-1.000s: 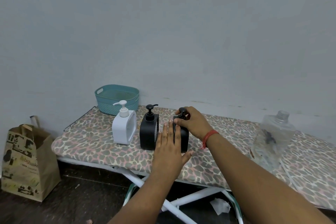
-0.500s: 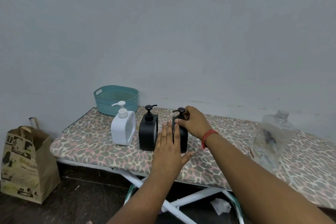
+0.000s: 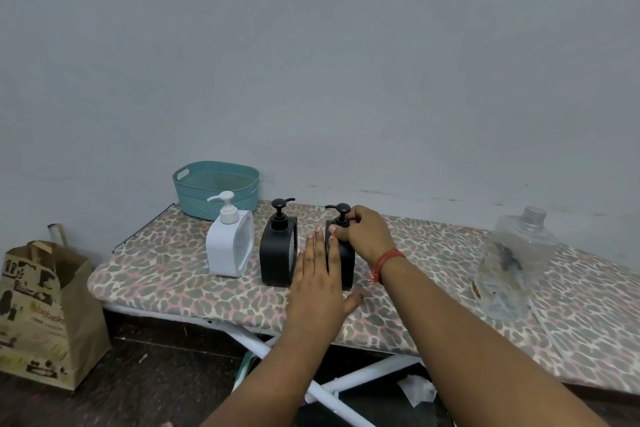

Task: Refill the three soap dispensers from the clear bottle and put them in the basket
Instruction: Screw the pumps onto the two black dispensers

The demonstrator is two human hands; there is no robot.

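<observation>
Right hand (image 3: pixel 363 230) curled round pump top of right black dispenser (image 3: pixel 346 260) on ironing board (image 3: pixel 173 274). Left hand (image 3: pixel 320 282) flat, fingers straight, against its front. White dispenser (image 3: pixel 228 248), other black dispenser (image 3: pixel 277 253) beside; basket (image 3: pixel 216 189) behind; clear bottle (image 3: pixel 512 260) far right.

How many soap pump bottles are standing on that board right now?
3, in a row: a white dispenser by the basket, a black dispenser in the middle, and another black one held between both hands.
</observation>
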